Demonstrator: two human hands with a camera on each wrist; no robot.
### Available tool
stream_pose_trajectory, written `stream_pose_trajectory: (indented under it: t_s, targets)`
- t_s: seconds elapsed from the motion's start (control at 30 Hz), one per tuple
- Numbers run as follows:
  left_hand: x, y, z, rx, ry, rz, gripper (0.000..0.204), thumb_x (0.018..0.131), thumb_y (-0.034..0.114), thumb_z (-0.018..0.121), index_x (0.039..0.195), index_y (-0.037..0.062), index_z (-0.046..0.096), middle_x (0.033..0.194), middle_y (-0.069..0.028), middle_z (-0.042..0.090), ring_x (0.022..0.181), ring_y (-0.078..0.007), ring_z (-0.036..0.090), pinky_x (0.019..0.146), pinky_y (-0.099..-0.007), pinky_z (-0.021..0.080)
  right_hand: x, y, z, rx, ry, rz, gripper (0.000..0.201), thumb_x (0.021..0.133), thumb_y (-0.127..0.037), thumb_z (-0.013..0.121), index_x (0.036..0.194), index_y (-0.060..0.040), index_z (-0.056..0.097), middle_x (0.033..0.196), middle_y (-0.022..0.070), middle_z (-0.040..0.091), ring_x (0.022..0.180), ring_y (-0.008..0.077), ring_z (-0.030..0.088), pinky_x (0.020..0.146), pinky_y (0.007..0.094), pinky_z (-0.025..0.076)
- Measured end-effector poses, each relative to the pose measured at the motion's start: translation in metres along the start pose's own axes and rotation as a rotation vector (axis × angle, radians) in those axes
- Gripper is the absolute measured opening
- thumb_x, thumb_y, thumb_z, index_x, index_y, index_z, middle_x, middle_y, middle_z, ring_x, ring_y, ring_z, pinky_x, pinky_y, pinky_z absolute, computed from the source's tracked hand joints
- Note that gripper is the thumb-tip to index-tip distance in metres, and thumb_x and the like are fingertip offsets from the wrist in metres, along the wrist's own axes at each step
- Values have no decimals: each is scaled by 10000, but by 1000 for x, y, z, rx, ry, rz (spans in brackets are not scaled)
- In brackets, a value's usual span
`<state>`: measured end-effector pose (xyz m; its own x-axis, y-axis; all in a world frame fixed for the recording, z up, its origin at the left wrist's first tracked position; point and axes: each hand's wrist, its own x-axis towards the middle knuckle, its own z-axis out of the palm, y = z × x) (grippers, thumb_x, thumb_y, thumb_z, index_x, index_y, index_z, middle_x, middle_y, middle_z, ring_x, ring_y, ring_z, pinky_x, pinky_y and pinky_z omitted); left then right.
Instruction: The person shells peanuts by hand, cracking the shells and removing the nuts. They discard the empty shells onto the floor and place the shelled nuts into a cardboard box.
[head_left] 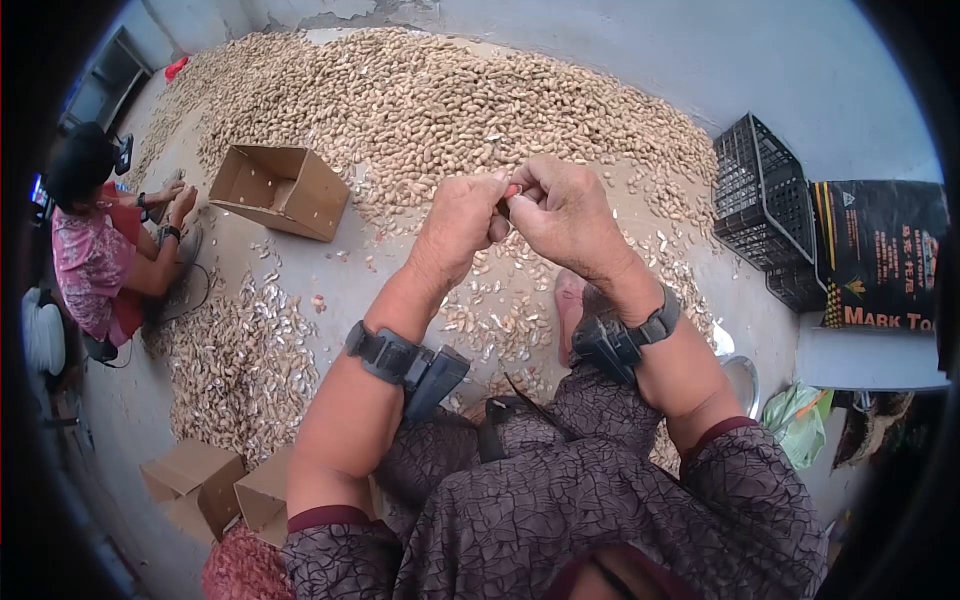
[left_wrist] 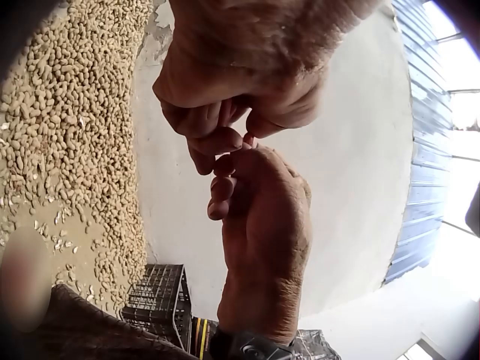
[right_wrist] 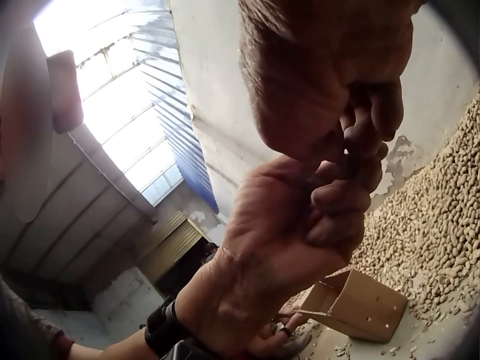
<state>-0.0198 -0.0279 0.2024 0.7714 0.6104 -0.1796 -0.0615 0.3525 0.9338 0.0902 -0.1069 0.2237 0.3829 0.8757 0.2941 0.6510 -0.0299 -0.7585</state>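
Note:
Over the peanut shells, my left hand (head_left: 455,225) and right hand (head_left: 570,215) meet fingertip to fingertip. A small reddish peanut kernel (head_left: 514,190) shows between them, pinched by the thumbs and curled forefingers. Seen from the left wrist, the left hand (left_wrist: 247,67) is above and the right hand (left_wrist: 266,217) comes up from below to meet it. In the right wrist view the right hand (right_wrist: 322,82) covers most of the meeting fingers, with the left hand (right_wrist: 292,217) underneath. The fingers hide most of the kernel.
A large heap of unshelled peanuts (head_left: 450,110) lies along the wall. Cracked shells (head_left: 240,360) are scattered on the floor. A cardboard box (head_left: 310,195) stands at left, near another seated person (head_left: 100,260). Black crates (head_left: 765,195) and a printed black sack (head_left: 880,255) are at right.

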Motion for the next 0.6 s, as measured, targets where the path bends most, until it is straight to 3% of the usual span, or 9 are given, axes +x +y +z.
stream_pose_trajectory:
  t_s: [0.1, 0.17, 0.27, 0.43, 0.5, 0.53, 0.6]
  targets:
    - [-1, 2, -7, 144, -117, 29, 295, 851, 316, 493, 721, 58, 553, 579, 40, 446, 448, -23, 338, 392, -175, 225, 0, 3, 0, -66, 39, -57, 91, 649, -84, 531, 689, -13, 574, 572, 159, 569, 527, 277, 588, 505, 344, 466]
    - [-2, 4, -6, 176, -100, 16, 256, 837, 273, 488, 737, 47, 557, 576, 42, 446, 454, -21, 343, 389, -171, 216, 0, -1, -3, -68, -19, -70, 94, 646, -93, 537, 684, -14, 570, 564, 158, 567, 517, 278, 584, 498, 346, 464]
    - [-2, 6, -7, -25, -152, -83, 168, 782, 119, 423, 795, 14, 554, 602, 27, 454, 467, -24, 361, 383, -159, 228, 0, 1, -3, -84, -33, -51, 91, 644, -95, 537, 668, -10, 557, 551, 154, 559, 507, 278, 580, 486, 349, 459]
    - [5, -1, -9, -225, -183, -180, 186, 795, 92, 389, 826, -6, 543, 632, -6, 476, 493, -44, 402, 373, -162, 240, -2, 2, -4, -79, -39, -114, 83, 633, -87, 532, 661, -11, 552, 540, 148, 553, 500, 261, 577, 476, 338, 451]
    - [7, -4, -6, -275, -165, -212, 197, 787, 80, 373, 815, -18, 541, 627, -26, 486, 498, -52, 420, 365, -165, 236, -3, 8, -4, 85, -100, -48, 82, 622, -61, 526, 672, -4, 558, 535, 129, 544, 483, 206, 563, 466, 307, 441]
    - [7, -4, -4, -307, -145, -235, 185, 799, 96, 386, 804, -8, 540, 634, -30, 497, 499, -53, 422, 364, -164, 238, -3, 8, -6, 84, -101, -45, 82, 622, -61, 526, 672, -4, 558, 535, 129, 544, 483, 206, 563, 466, 307, 441]
    - [6, -4, -2, -338, -125, -261, 178, 812, 112, 399, 793, 2, 538, 641, -35, 508, 500, -53, 424, 363, -163, 240, -2, 5, -13, 97, -102, -14, 77, 636, -37, 523, 688, 2, 563, 537, 82, 542, 483, 124, 534, 452, 262, 423]
